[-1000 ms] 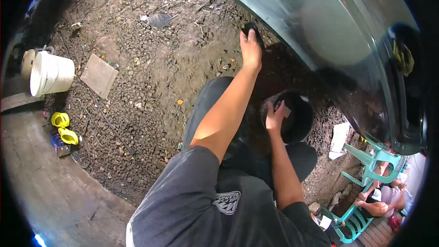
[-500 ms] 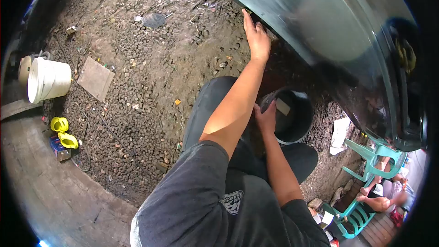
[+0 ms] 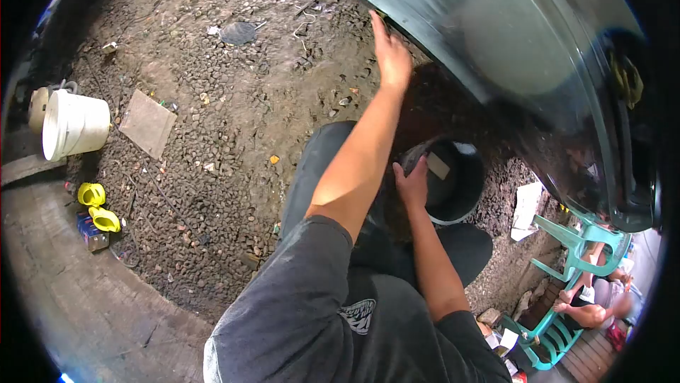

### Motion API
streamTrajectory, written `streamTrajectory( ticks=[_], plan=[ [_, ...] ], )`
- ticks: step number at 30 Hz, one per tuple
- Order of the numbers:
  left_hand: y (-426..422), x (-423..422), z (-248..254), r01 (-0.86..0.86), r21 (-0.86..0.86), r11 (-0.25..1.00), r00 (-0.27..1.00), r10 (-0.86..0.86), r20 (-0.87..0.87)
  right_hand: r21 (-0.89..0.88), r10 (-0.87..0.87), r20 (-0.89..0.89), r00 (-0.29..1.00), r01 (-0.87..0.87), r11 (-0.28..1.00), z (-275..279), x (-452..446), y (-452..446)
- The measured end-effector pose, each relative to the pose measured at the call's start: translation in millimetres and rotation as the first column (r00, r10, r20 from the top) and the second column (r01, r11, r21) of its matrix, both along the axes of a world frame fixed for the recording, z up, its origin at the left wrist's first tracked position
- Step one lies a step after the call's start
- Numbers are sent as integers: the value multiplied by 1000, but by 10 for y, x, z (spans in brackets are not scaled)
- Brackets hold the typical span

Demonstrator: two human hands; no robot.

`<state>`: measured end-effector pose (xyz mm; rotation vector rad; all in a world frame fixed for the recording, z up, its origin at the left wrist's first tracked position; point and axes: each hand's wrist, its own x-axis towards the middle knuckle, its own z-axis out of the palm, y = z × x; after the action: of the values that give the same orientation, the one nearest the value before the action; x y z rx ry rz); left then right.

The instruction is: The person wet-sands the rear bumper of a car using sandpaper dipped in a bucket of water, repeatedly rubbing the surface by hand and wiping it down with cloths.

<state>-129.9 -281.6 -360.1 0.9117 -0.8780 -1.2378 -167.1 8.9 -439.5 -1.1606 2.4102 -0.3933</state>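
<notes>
My left hand (image 3: 393, 60) is stretched out to the lower edge of a dark grey-green car body panel (image 3: 425, 18). Its fingers press against that edge around something dark, mostly hidden, that I cannot make out. Between my knees stands a black bucket (image 3: 473, 188), and my right hand (image 3: 412, 183) grips its near-left rim, thumb on top. Inside the bucket lies a small tan rectangular piece (image 3: 438, 166); whether it floats in liquid I cannot tell.
On the gravelly ground at left are a white pail (image 3: 78, 124), a flat square tile (image 3: 149, 124) and a yellow two-part object (image 3: 99, 207) by a small box (image 3: 93, 233). At right, a green plastic chair (image 3: 588, 248) stands near another person's legs (image 3: 584, 312).
My left hand has slid slightly up and left along the panel's edge, and the forearm has shifted left with it. My right hand and the bucket stay put.
</notes>
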Motion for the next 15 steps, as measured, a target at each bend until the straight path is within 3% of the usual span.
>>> streamTrajectory(
  ticks=[2, 5, 8, 9, 11, 15],
  plan=[
    [-44, 91, 18, 37, 55, 998, 999, -37, -16, 2, 1, 6, 1000, -1, 1000, 8, 25, 2],
    [213, 19, 129, 21, -45, 999, 980, -12, 197, 12, -8, 22, 1000, 8, 1000, 63, 46, -15],
    [11, 94, 49, -44, -76, 996, 979, 58, 193, -17, 47, 7, 999, -47, 999, 25, -21, 29],
    [-151, 167, 37, -41, -34, 999, 993, 45, 105, -23, 44, 19, 999, -44, 999, 22, -31, 27],
    [-204, 217, 66, -12, 36, 999, 993, 7, 120, -34, 37, 47, 998, -35, 999, 24, -18, 26],
    [180, 94, 124, 42, -45, 998, 963, -28, 269, -57, 36, 55, 998, -33, 998, -38, -8, 15]
  ],
)
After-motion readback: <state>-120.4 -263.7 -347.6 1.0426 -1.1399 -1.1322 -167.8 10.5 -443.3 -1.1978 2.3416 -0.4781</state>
